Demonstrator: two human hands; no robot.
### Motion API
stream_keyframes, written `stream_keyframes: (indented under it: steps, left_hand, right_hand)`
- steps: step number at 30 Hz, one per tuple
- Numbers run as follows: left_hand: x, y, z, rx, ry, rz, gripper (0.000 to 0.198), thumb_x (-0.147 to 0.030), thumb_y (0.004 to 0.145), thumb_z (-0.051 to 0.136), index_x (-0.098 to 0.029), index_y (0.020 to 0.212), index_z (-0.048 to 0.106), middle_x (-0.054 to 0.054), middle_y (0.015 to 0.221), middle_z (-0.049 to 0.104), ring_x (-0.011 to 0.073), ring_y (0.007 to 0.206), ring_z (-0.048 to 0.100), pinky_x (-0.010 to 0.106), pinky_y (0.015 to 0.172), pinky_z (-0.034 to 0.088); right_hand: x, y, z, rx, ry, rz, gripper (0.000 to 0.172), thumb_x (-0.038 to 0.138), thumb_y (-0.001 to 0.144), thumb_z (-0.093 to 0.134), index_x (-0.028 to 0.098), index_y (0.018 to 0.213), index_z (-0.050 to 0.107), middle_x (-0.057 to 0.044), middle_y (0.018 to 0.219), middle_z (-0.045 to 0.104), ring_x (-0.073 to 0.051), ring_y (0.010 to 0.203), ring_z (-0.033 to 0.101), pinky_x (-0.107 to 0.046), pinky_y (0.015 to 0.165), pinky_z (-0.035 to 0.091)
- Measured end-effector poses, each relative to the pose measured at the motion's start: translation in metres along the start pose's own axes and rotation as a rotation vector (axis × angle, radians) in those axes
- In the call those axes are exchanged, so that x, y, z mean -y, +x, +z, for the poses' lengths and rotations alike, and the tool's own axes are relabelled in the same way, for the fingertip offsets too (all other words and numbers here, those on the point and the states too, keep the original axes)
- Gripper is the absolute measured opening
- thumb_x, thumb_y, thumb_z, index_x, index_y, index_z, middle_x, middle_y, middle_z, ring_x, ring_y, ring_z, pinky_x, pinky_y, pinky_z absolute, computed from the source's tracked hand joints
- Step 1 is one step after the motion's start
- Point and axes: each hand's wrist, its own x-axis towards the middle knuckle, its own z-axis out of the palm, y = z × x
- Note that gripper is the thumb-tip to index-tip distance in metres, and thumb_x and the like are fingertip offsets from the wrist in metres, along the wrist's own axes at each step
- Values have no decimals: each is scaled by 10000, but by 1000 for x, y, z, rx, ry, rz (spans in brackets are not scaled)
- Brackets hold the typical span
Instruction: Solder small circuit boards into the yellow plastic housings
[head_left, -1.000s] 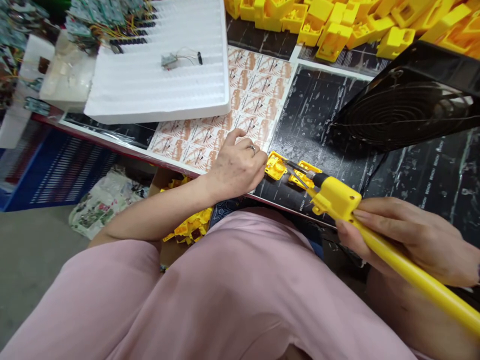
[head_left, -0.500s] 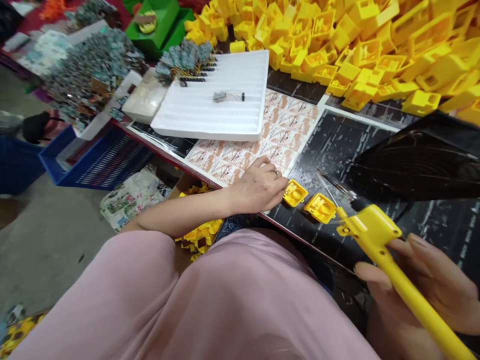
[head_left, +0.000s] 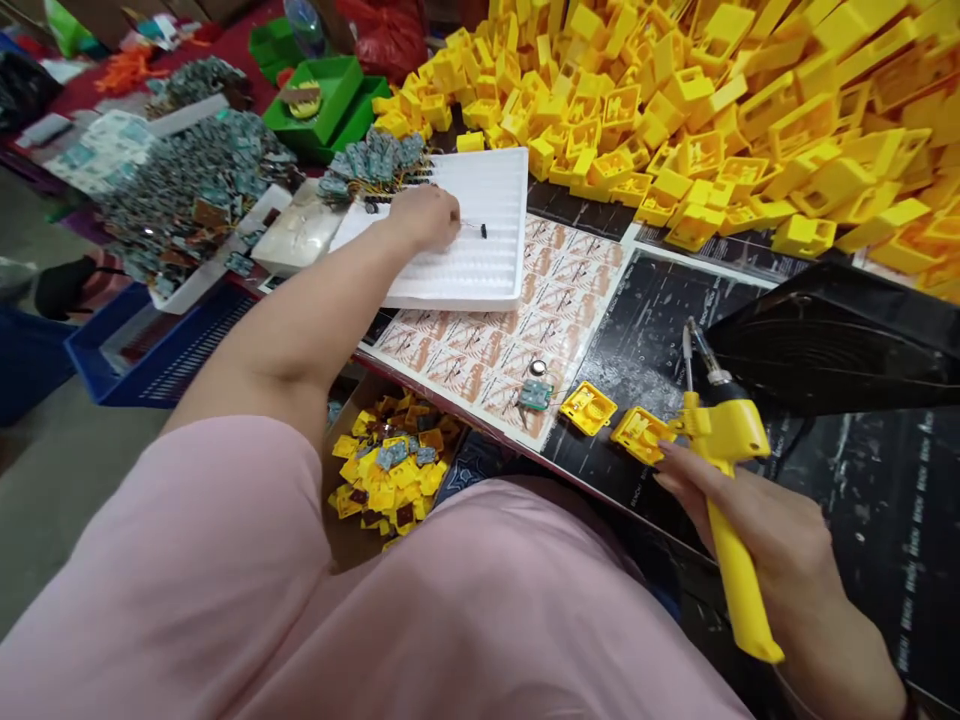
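Observation:
My left hand (head_left: 426, 217) is over the white foam tray (head_left: 495, 270), its fingers closed around a small wired module that they mostly hide; a thin wire runs from them to a black piece (head_left: 484, 231). In my right hand (head_left: 757, 520) is a yellow soldering gun (head_left: 731, 430), its metal tip pointing away from me. Two open yellow housings (head_left: 589, 408) (head_left: 643, 434) lie near the table edge, the right one close to my right fingertips. Left of them, a green circuit board (head_left: 536, 394) with a round metal part (head_left: 538, 368) rests on the patterned sheet (head_left: 450, 345).
Yellow housings (head_left: 697, 150) are heaped across the back. A black fan-like box (head_left: 832, 345) stands at right. Circuit boards (head_left: 195, 160) pile up at left beside green bins (head_left: 319, 100) and above a blue crate (head_left: 127, 350). A box of yellow parts (head_left: 386, 470) sits below the edge.
My left hand has moved from beside the housings up to the foam tray, uncovering the green board. My right hand has closed around the soldering gun, which has turned more upright.

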Motion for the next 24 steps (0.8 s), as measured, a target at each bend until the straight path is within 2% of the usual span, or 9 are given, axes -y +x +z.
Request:
stream_keyframes:
  steps: [3, 6, 9, 10, 12, 16, 18, 22, 24]
  left_hand:
    - [-16, -3, -25, 71, 106, -83, 311, -395, 879, 609, -173, 664, 643, 68, 693, 613, 236, 882, 578, 493, 881, 480]
    - [-49, -19, -71, 188, 96, -68, 306, -332, 947, 517, -117, 900, 730, 63, 841, 687, 192, 927, 594, 486, 959, 469]
    - [-92, -49, -102, 380, -249, 41, 395, -331, 962, 469, -79, 1195, 664, -4, 741, 689, 96, 766, 628, 375, 869, 518]
    - [-107, -61, -105, 415, -415, 69, 428, -316, 965, 457, -88, 1293, 610, -5, 734, 696, 88, 719, 646, 331, 797, 527]
    - [-138, -84, -100, 508, -734, 73, 416, -257, 931, 496, -134, 1319, 587, 22, 749, 726, 105, 637, 667, 282, 648, 534]
    - [-189, -119, -75, 662, -1015, 33, 189, -238, 906, 533, -173, 995, 685, 39, 719, 728, 117, 588, 657, 266, 569, 541]
    - [-202, -126, -68, 632, -979, 57, 177, -271, 911, 544, -169, 916, 688, 28, 689, 714, 116, 586, 642, 256, 565, 525]
    - [-208, -124, -70, 426, -663, 254, 179, -277, 889, 581, -188, 906, 735, 31, 848, 763, 145, 771, 691, 273, 709, 525]
    - [-212, -121, -71, 346, -452, 324, 210, -262, 900, 556, -207, 936, 755, 41, 894, 774, 178, 826, 697, 312, 755, 512]
  right_hand:
    - [-6, -1, 3, 24, -62, 19, 377, 238, 922, 697, 228, 1290, 617, 7, 765, 668, -154, 600, 645, -274, 587, 533]
    - [-13, -6, 12, 52, -114, 39, 400, 386, 913, 708, 216, 1259, 604, -40, 870, 692, -206, 697, 679, -329, 637, 565]
    - [-14, -5, 26, 29, -79, 74, 347, 304, 936, 679, 219, 1255, 575, -46, 927, 704, -201, 740, 701, -312, 643, 573]
    - [-13, -4, 31, 16, -61, 74, 336, 269, 936, 673, 214, 1251, 570, -50, 941, 710, -196, 741, 706, -301, 635, 572]
    - [-8, 2, 39, 7, -27, 64, 334, 239, 929, 676, 201, 1243, 568, -63, 967, 722, -194, 746, 715, -291, 619, 571]
    - [5, 11, 41, -20, 0, 89, 408, 296, 908, 722, 206, 1273, 565, -88, 1067, 737, -210, 845, 737, -309, 678, 597]
    - [12, 11, 33, -88, -7, 105, 424, 270, 869, 772, 208, 1247, 590, -81, 1063, 750, -199, 849, 739, -305, 716, 597]
    - [22, 5, 8, -200, -34, 54, 267, 185, 818, 817, 229, 1051, 692, 41, 697, 708, -102, 534, 631, -226, 552, 487]
    - [25, -4, -3, -194, -48, 49, 259, 263, 865, 781, 231, 1112, 710, 48, 627, 672, -101, 492, 600, -235, 533, 467]
